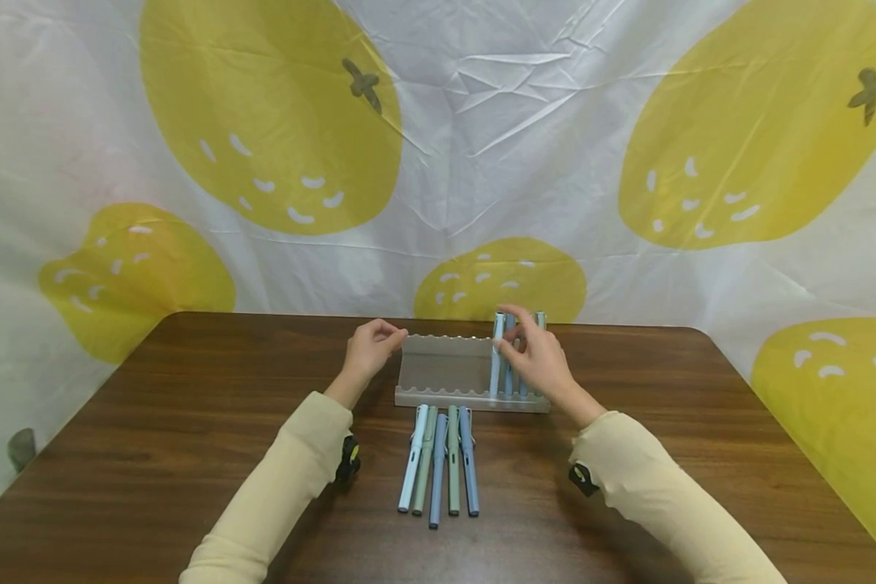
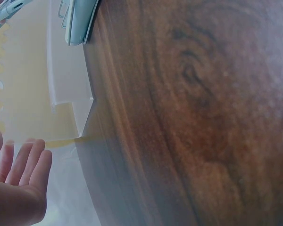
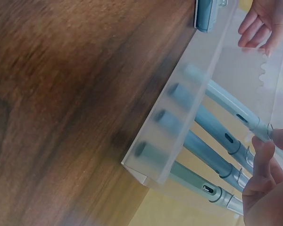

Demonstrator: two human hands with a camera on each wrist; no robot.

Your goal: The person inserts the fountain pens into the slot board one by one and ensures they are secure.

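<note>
A translucent notched rack (image 1: 445, 365) stands near the back of the table, with several pens in its right part. My right hand (image 1: 542, 361) pinches the upper end of the light blue pen (image 1: 496, 357), the leftmost in the rack; its lower end sits behind the front lip. In the right wrist view that pen (image 3: 231, 104) lies beside two blue pens and a green pen (image 3: 193, 180). At the rack's upper left corner, my left hand (image 1: 368, 353) touches the edge with thumb and fingertips; in the left wrist view its fingers (image 2: 30, 165) look fairly straight.
Several loose pens lie side by side in front of the rack, among them a light blue one (image 1: 412, 462), a green one (image 1: 453, 466) and a blue one (image 1: 436, 478). Behind the wooden table (image 1: 190, 454) hangs a white cloth (image 1: 321, 276) with yellow fruit prints.
</note>
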